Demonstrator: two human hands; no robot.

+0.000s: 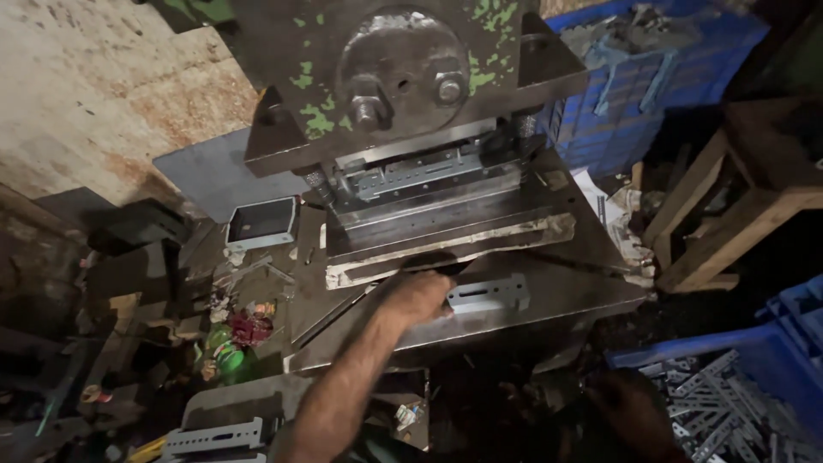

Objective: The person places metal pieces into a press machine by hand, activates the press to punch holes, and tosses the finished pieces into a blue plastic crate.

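Note:
My left hand (420, 296) reaches over the steel table (574, 296) of a punch press and grips the left end of a flat grey metal bracket (490, 294) with holes. The bracket lies on the table just in front of the die (446, 227). Another perforated bracket (411, 176) sits inside the die under the green-flecked ram (403, 69). My right hand (630, 411) is low at the right in deep shadow, beside a blue crate (797, 321) of similar brackets (729, 403). Its fingers are too dark to read.
A small open grey metal box (261, 223) stands left of the die. A second blue crate (686, 77) sits behind the press at right, and a wooden stool (746, 197) stands beside it. One more bracket (214, 435) lies at bottom left among clutter.

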